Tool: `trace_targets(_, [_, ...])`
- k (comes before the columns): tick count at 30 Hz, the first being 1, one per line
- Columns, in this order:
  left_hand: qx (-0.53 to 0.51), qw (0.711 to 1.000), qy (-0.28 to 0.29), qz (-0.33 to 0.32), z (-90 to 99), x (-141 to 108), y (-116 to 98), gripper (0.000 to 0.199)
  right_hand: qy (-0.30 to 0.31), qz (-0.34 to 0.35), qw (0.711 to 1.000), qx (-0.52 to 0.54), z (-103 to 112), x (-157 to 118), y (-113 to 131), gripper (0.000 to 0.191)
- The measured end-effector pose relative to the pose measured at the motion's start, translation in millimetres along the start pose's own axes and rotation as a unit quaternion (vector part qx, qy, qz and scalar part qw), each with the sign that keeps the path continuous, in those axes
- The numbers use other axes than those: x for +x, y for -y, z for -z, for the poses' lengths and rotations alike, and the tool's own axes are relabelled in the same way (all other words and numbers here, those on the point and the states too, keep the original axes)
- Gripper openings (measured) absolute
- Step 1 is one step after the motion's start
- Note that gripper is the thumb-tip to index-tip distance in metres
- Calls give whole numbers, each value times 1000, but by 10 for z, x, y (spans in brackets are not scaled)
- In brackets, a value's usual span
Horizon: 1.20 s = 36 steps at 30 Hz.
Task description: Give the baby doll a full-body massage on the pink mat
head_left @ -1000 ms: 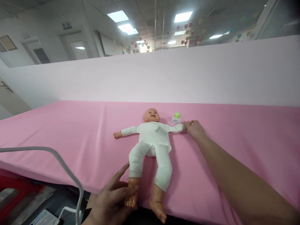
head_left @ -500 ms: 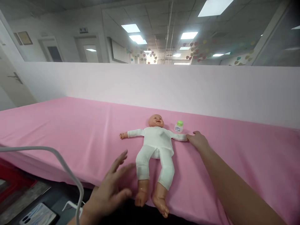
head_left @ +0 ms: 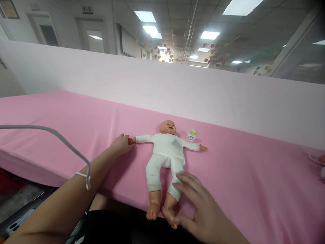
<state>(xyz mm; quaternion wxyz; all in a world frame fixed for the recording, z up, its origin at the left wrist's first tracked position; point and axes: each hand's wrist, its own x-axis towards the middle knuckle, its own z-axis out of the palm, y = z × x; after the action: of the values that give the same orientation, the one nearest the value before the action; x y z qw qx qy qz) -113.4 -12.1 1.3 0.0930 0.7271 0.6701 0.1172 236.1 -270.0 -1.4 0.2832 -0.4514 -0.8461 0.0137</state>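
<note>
Well, we have the doll (head_left: 166, 147) face up on the pink sheet (head_left: 233, 162), feet at the near edge, with a small bottle (head_left: 191, 136) right of its head. Our left hand (head_left: 120, 144) meets the doll's left-side arm end (we cannot tell whether its fingers close there). Our right hand (head_left: 201, 200) is loosely spread by the right leg, gripping nothing. The clothed trunk looks soft and light, the safest hold; bare feet may slip.

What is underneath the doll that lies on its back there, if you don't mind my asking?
Pink sheet shows around the doll; whatever its body covers cannot be seen.
</note>
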Motion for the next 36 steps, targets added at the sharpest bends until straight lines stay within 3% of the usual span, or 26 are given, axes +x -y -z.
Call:
trace_targets(1, [9,1000,8,-5,-18,52,16,52,6,18,1000,0,-64,-80,26,84])
trace_targets(3, [21,999,13,-22,-52,115,35,42,8,27,999,-19,-197,-193,53,89])
trace_targets(10, [-4,999,-1,-32,-101,92,79,24,-86,-15,995,-46,-510,-359,138,71])
trace_targets(15, [-92,995,-30,3,-85,50,118,29,-222,-192,956,9,-590,-487,215,54])
trace_targets(18, [-116,993,-35,0,-69,26,90,30,-243,-271,929,62,-605,-510,201,52])
trace_targets(21, [-115,993,-30,-14,-54,-2,48,31,-212,-244,944,62,-602,-507,160,54])
trace_targets(24, [-115,993,-29,-15,-50,-19,35,33,-171,-177,969,13,-617,-509,144,74])
trace_targets(27, [-115,993,-31,-14,-61,-18,48,34,-132,-151,978,-50,-657,-501,171,90])
trace_targets(31, [-127,991,-42,-13,-82,-8,72,35,-112,-154,980,-57,-682,-465,213,79])
trace_targets(36, [-147,988,-51,-11,-65,-24,68,34,-176,-156,971,37,-622,-480,180,63])
